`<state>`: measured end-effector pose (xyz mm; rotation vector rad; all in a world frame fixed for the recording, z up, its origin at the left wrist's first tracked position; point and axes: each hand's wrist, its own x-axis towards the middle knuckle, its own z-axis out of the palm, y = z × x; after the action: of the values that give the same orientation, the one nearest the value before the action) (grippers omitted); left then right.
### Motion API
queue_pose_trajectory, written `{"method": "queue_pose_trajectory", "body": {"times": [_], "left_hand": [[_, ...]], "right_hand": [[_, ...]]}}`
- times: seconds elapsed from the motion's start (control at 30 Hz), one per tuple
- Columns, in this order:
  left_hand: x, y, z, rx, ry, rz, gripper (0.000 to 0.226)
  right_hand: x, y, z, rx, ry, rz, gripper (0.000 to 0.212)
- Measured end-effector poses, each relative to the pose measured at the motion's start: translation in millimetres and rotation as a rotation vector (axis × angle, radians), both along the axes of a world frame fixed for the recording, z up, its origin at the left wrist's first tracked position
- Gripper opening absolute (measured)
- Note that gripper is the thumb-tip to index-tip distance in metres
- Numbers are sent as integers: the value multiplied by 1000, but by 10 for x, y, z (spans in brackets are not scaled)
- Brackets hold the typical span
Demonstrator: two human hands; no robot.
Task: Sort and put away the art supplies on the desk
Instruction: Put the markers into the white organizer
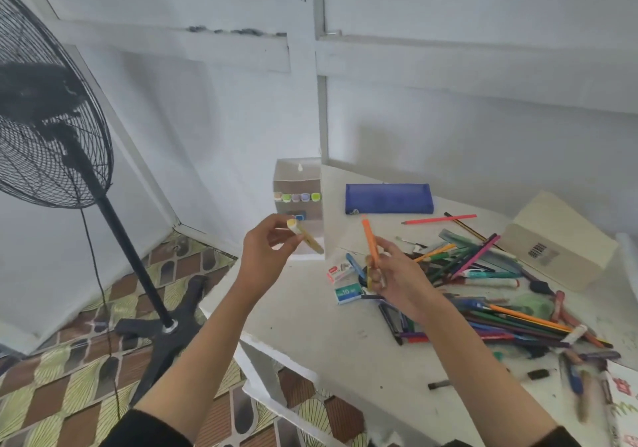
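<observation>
The left hand [266,243] pinches a yellow marker [305,236]; the right hand [397,274] grips an orange marker [371,239]. At two o'clock lies a blue pencil case [389,199], at three o'clock the pencil pile [483,284] on the desk [328,336].

Pencil case [389,198] blue; held marker [370,239] orange; fan [51,118] black; floor [69,377] brown-and-green leaf pattern.

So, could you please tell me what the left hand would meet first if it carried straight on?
Probably the clear marker box just beyond the left hand and its yellow marker, though depth is uncertain.
</observation>
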<state>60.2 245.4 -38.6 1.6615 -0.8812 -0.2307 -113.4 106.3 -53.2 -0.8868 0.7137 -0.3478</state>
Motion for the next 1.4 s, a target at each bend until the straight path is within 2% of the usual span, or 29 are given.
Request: {"method": "queue_pose_trajectory", "body": {"times": [0.03, 0.13, 0.27, 0.37, 0.5, 0.6, 0.77, 0.93, 1.07, 1.2, 1.33, 1.4], "left_hand": [[37, 18, 28, -18, -3, -5, 18], [131, 30, 108, -69, -28, -2, 19], [180, 20, 171, -116, -164, -11, 28], [188, 2, 133, -136, -260, -19, 23], [216, -56, 86, -141, -311, -44, 19], [250, -113, 49, -54, -354, -83, 15], [354, -197, -97, 103, -521, -110, 20], [376, -252, -143, 121, -724, -133, 34], [414, -321, -133, 159, -763, -161, 30], [443, -402, -169, 245, -794, -147, 33], [444, -439, -206, 356, -761, -125, 33], [433, -445, -171, 453, -786, -133, 33]], "right_hand": [[81, 31, 78, -31, 51, -22, 15], [307, 83, 256, -245, 197, -141, 30], [506, 133, 267, -447, 52, -331, 28], [623, 216, 331, -622, 29, -329, 16], [725, 267, 313, -924, 114, -332, 11], [761, 286, 284, -1103, 91, -326, 6], [780, 333, 203, -1440, 91, -186, 14], [798, 308, 148, -1515, 125, -151, 17], [845, 231, 106, -1601, 135, -148, 18], [927, 126, 81, -1600, 348, -65, 23], [1003, 73, 140, -1703, 735, 197, 33], [1059, 67, 174, -1799, 844, 298, 33]]}}
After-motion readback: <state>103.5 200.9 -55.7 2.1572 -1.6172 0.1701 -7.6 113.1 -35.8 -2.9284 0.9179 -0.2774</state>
